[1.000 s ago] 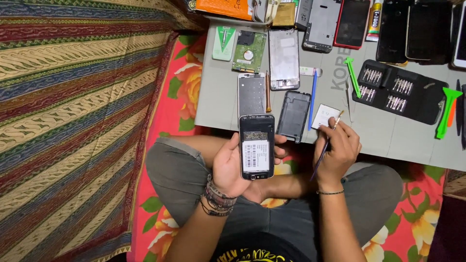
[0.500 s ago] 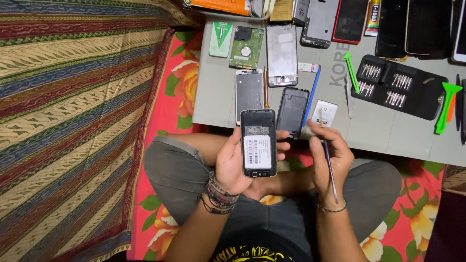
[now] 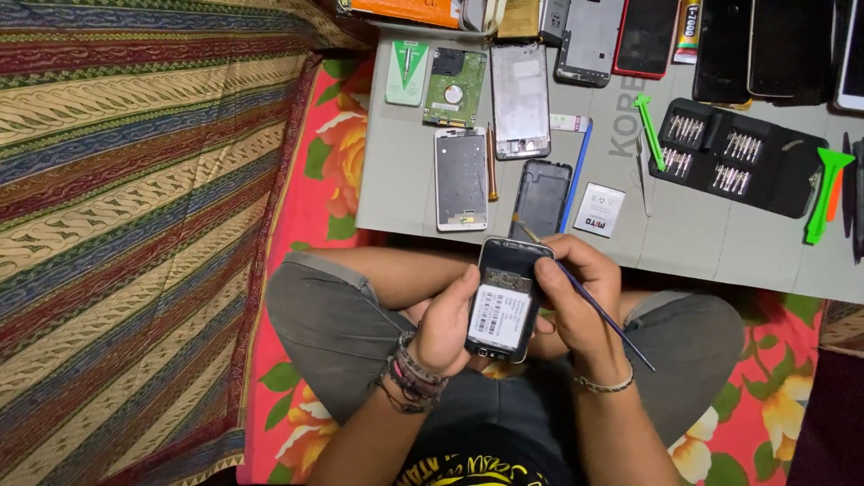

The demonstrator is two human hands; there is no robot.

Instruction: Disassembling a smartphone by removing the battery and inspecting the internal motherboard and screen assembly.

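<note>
Up close over the lap, the left hand (image 3: 443, 326) clasps an opened phone (image 3: 504, 299), its battery showing, while the right hand (image 3: 576, 301) pinches a thin tool (image 3: 589, 301) at its top edge. Beyond, an open black case (image 3: 742, 157) holds rows of screwdriver bits.

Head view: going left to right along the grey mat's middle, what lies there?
White phone frame → dark back cover → blue pry stick → small white battery → green pry tool → black screwdriver-bit case → green-and-orange pry tool.

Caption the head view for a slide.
Left hand cradles an opened phone while right hand works a thin tool at its top.
</note>
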